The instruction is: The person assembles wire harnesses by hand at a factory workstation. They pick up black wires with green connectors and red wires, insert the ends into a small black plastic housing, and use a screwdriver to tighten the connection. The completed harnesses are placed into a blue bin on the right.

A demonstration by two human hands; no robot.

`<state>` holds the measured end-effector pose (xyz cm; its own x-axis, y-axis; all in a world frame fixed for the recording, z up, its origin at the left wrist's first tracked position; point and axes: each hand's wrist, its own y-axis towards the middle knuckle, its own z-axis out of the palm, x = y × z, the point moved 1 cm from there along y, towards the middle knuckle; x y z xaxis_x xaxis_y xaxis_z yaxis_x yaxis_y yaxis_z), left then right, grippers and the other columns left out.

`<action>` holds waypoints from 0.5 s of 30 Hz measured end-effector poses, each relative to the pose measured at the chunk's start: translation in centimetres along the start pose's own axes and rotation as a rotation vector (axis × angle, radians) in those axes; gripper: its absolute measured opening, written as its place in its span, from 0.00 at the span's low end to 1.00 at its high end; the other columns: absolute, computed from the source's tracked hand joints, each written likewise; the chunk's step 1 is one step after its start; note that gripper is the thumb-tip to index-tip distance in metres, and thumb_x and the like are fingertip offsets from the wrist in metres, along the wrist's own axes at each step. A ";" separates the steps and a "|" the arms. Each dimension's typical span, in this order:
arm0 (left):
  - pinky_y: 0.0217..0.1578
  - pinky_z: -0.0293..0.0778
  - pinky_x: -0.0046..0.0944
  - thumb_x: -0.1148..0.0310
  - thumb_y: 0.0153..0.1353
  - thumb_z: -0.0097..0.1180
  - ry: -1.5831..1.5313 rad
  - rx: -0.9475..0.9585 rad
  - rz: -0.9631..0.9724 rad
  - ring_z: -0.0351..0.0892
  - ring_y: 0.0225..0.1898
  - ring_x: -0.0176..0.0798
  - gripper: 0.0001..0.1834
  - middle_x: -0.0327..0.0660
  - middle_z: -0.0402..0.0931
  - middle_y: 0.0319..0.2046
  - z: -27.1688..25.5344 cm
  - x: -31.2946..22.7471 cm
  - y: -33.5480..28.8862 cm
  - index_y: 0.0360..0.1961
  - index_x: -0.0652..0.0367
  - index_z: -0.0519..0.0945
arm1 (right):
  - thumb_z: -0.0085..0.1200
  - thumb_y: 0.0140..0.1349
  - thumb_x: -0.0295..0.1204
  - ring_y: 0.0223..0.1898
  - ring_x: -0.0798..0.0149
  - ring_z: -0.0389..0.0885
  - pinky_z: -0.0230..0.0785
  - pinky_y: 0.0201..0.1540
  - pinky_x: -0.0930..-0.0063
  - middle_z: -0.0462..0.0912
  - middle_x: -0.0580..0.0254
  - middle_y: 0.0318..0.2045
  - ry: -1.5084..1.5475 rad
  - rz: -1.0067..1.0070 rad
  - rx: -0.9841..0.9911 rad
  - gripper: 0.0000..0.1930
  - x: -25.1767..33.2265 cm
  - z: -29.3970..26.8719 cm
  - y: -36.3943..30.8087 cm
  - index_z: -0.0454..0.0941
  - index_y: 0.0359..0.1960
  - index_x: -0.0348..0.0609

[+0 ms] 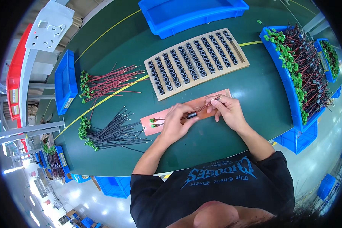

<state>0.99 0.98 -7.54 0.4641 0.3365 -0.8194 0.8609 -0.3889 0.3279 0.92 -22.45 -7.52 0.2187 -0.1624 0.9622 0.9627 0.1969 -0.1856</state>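
Observation:
My left hand [177, 121] is closed with thumb and fingers around a small black cylindrical core [192, 114], just above a copper-coloured board [195, 103]. Thin red and black wires [204, 108] run out of the core toward the right. My right hand [228, 109] pinches their free ends between thumb and forefinger, its other fingers curled loosely. Two green connectors [152, 121] sit at the board's left end, and their wires pass beneath my left hand. The stretch inside the left fingers is hidden.
Behind the board lies a wooden tray [159, 95] with rows of black ring cores. To the left are bundles of red wires [114, 80] and black wires [112, 131] with green connectors. Blue bins stand at the back [193, 19], left [65, 81] and right [283, 78]; the right one is full of wired cores.

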 end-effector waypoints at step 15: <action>0.35 0.75 0.31 0.76 0.69 0.62 -0.367 0.089 -0.306 0.80 0.35 0.32 0.06 0.41 0.79 0.35 0.8 0.2 1.6 0.44 0.67 0.86 | 0.55 0.75 0.26 0.31 0.70 0.86 0.82 0.34 0.79 0.87 0.59 0.34 0.131 -0.125 -0.034 0.08 -0.6 1.1 0.7 0.84 0.41 0.33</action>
<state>2.32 -0.28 -7.51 0.0745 0.1286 -0.9889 0.9180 -0.3961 0.0177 1.27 -21.19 -8.03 0.1141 -0.3081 0.9445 0.9880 0.1352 -0.0753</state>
